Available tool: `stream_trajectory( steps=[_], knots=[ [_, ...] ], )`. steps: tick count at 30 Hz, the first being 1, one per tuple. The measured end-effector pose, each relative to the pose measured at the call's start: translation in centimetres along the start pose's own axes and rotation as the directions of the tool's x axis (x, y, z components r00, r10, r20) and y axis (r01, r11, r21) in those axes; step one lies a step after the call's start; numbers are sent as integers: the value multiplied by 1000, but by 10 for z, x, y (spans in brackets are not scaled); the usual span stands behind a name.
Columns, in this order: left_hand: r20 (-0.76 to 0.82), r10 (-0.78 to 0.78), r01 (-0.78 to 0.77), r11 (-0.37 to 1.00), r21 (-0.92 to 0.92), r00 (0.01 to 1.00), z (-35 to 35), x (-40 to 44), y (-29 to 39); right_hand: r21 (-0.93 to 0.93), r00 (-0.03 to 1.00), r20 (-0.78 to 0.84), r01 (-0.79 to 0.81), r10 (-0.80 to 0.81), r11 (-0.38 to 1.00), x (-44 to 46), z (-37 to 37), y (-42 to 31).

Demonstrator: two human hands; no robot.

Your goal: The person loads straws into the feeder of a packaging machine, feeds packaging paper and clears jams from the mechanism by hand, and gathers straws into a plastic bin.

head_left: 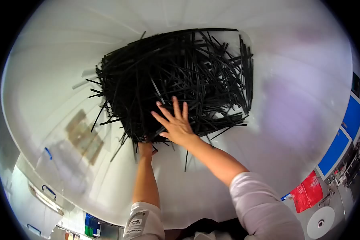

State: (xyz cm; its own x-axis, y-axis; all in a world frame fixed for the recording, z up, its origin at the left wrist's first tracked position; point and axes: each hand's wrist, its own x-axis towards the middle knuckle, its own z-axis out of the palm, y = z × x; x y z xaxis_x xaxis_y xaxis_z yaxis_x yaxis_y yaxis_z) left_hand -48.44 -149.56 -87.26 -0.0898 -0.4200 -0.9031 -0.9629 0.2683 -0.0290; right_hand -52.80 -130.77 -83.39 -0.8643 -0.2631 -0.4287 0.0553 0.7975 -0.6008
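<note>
A large tangled pile of thin black sticks (172, 72) lies at the bottom of a deep white bin (212, 192). Over the pile's near edge, my right hand (176, 126) is spread with its fingers apart, palm down, and holds nothing. To its left, my left hand (146, 149) reaches to the near left edge of the pile. Its fingertips are hidden among the black sticks, so what they touch or hold cannot be made out.
The bin's curved walls surround both arms. Beyond the rim at right are blue panels (335, 154), a red packet (307, 193), a white disc (321, 223) and metal tools. Outside at lower left are blue handles (49, 191) and a blue and green item (92, 226).
</note>
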Motion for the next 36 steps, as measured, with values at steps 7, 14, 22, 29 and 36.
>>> stream_trajectory(
  steps=[7,14,22,29,36],
  knots=[
    [-199,110,-51,958,281,974,-17,19,-12,204,757,-515,-347,402,915,-19,-77,148],
    [57,256,-54,405,-913,965,18,27,-17,-78,855,-258,-483,450,872,77,-106,184],
    [223,386,1,499,-867,895,43,33,15,755,949,317,-251,-2,606,124,-40,82],
    [357,504,10,568,-823,786,42,-9,13,635,878,479,-363,21,681,60,-83,37],
    [326,551,-29,539,-842,769,16,-190,18,591,961,267,-221,70,776,-57,-202,-37]
  ],
)
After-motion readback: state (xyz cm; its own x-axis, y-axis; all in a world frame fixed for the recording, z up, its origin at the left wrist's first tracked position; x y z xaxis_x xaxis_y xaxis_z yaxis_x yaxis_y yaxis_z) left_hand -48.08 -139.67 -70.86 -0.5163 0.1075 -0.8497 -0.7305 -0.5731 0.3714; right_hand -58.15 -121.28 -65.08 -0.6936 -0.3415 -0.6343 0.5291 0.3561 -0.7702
